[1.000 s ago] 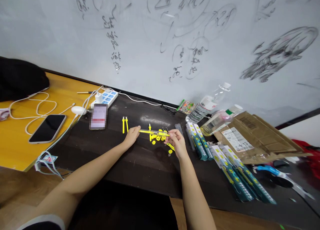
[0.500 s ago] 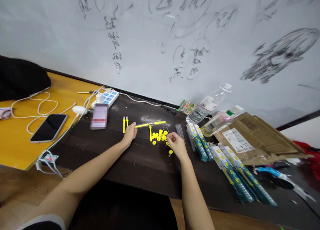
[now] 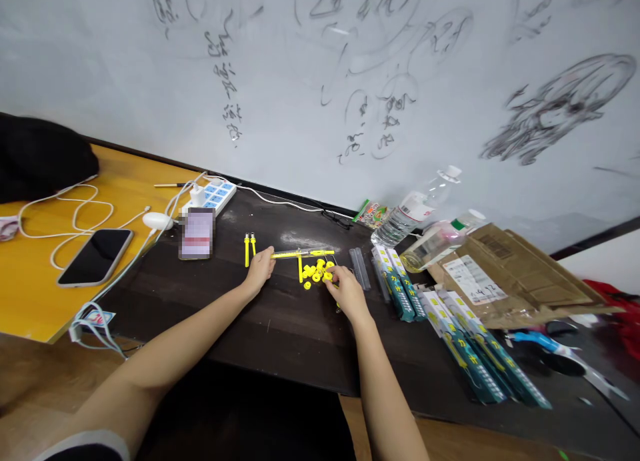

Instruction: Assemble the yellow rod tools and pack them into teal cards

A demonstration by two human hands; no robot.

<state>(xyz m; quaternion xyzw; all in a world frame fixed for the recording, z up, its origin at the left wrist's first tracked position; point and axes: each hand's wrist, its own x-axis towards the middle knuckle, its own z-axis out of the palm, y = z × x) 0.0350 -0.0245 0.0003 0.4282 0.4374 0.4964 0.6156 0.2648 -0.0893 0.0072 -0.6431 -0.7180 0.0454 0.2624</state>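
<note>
My left hand [image 3: 260,271] is closed on one end of a slim clear tube with yellow parts [image 3: 305,253], which points to the right above the table. Below the tube lies a heap of small round yellow caps [image 3: 316,270]. At the heap's right side is my right hand [image 3: 349,293], its thumb and forefinger around a yellow cap [image 3: 327,276]. Just under the tube stands out a yellow rod [image 3: 301,270]. Two yellow rods with metal tips [image 3: 249,247] lie beyond my left hand. Clear plastic tubes [image 3: 359,269] rest to the right of my right hand.
Several green and white boxes [image 3: 473,347] lie at the right, near a cardboard package [image 3: 510,274]. Behind them lean a water bottle [image 3: 407,215] and a second bottle [image 3: 440,242]. Leftward are a phone [image 3: 197,234], a power strip [image 3: 215,197], another phone [image 3: 96,257] and white cables.
My right hand has shifted slightly left and down, onto the yellow caps. The tube in my left hand has tipped to lie more level.
</note>
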